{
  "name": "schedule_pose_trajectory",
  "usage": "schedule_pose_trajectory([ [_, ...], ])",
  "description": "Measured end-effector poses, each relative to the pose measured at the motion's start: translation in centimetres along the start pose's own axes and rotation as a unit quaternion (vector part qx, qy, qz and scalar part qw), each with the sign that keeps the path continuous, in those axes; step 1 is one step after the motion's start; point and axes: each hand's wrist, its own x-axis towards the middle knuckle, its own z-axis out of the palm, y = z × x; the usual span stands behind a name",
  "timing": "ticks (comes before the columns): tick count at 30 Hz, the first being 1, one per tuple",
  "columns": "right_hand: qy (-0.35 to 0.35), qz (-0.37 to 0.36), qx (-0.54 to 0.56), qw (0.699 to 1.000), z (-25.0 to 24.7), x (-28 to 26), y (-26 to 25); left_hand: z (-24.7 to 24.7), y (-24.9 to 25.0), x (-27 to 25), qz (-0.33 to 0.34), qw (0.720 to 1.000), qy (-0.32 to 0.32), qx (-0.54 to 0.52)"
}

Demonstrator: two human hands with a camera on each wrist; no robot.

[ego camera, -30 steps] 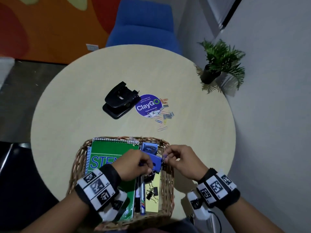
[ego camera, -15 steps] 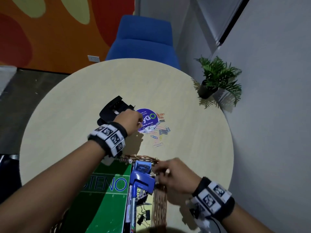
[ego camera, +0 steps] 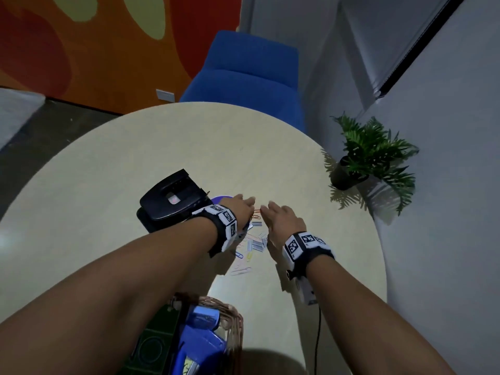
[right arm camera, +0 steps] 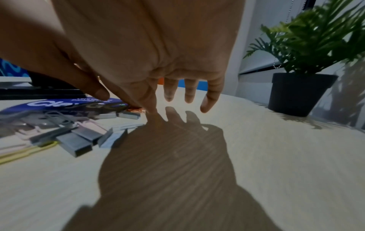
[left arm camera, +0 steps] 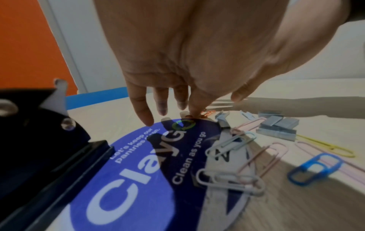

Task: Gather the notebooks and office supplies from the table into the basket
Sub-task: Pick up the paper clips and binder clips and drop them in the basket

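Coloured paper clips [ego camera: 244, 262] [left arm camera: 231, 144] and grey staple strips [ego camera: 255, 245] [left arm camera: 277, 125] [right arm camera: 79, 142] lie scattered mid-table beside a round blue ClayGo sticker [left arm camera: 138, 175]. My left hand [ego camera: 239, 209] [left arm camera: 173, 107] hovers over the sticker with straight fingers, the index tip touching orange clips [left arm camera: 206, 113]. My right hand [ego camera: 280, 217] [right arm camera: 177, 96] reaches in from the right, fingers spread, holding nothing. A black hole punch [ego camera: 173, 200] sits left of the pile. The wicker basket [ego camera: 230, 315] at the near edge holds a green notebook [ego camera: 154, 345] and a blue stapler [ego camera: 200, 345].
A potted plant [ego camera: 370, 155] [right arm camera: 300, 87] stands at the table's right edge by the wall. A blue chair [ego camera: 249, 79] sits beyond the far edge. A cable hangs from my right wrist near the table's right side.
Both hands left the basket and moved forward to the clip pile, the left first and then the right. The blue stapler was let go into the basket.
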Motion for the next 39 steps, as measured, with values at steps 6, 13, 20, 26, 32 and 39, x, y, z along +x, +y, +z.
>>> schedule_pose_trajectory([
  [6,0.027,-0.018,-0.047,0.998,0.8,1.1,0.1,0.7,0.1,0.6,-0.022,0.998,0.034,-0.04],
  [13,0.166,0.008,-0.007,0.986,2.0,0.3,0.5,0.1,0.4,-0.7,-0.064,0.995,0.077,0.009],
  [20,0.129,0.136,0.175,0.967,1.8,-1.4,-0.4,0.6,-0.1,-1.0,-0.06,0.998,0.013,-0.009],
  [26,0.093,0.173,0.191,0.962,2.6,-3.4,-0.8,1.6,-1.0,-2.0,-0.076,0.996,0.001,-0.057],
  [32,0.222,0.155,0.359,0.893,2.6,-8.1,-1.0,-0.2,-0.9,-7.8,-0.046,0.972,0.17,-0.155],
  [39,0.1,0.007,0.424,0.9,2.9,-16.0,-3.9,2.5,-0.4,-19.2,0.033,0.921,0.172,-0.349],
])
